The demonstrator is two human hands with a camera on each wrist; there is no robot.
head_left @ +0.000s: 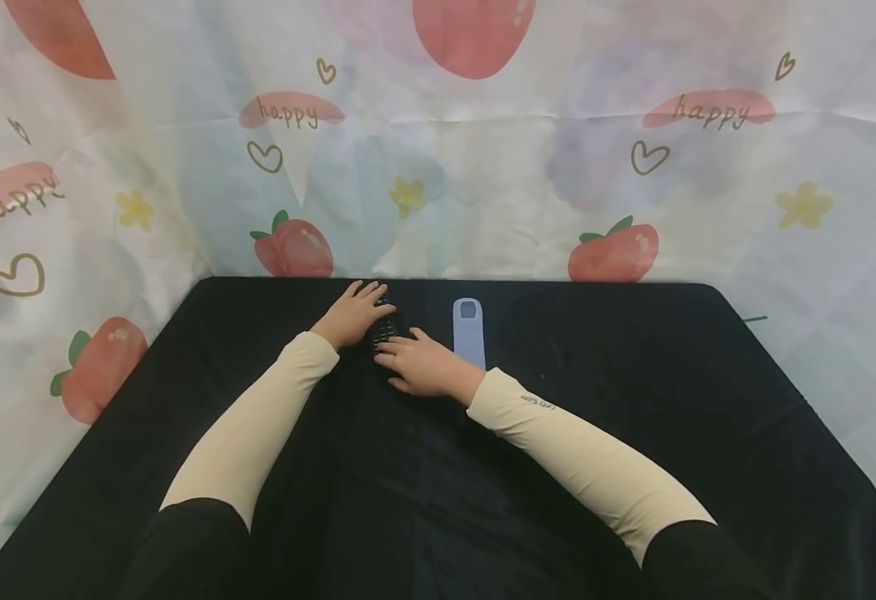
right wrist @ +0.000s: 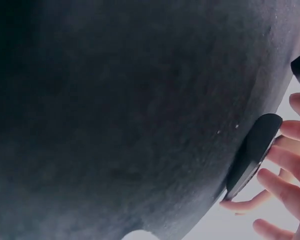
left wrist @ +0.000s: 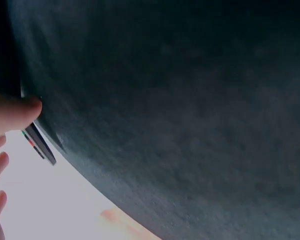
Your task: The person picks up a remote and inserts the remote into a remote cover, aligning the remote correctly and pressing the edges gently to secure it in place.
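A black remote control (head_left: 382, 327) with rows of small buttons lies on the black cloth near the back edge. My left hand (head_left: 351, 317) reaches over its far end from the left, fingers spread and the thumb (left wrist: 15, 114) across it. From the right, my right hand (head_left: 424, 365) lays nearly straight fingers along the near end. In the right wrist view those fingertips (right wrist: 285, 155) meet the edge of the remote control. Just right of the hands is a pale lilac, long, narrow thing (head_left: 469, 333) with a darker patch at its top; the right wrist overlaps its lower end.
Black cloth (head_left: 633, 350) covers the table. Behind it and to both sides hangs a white curtain (head_left: 483, 208) printed with fruit, hearts and flowers. Cream arm sleeves (head_left: 588, 458) cover both forearms.
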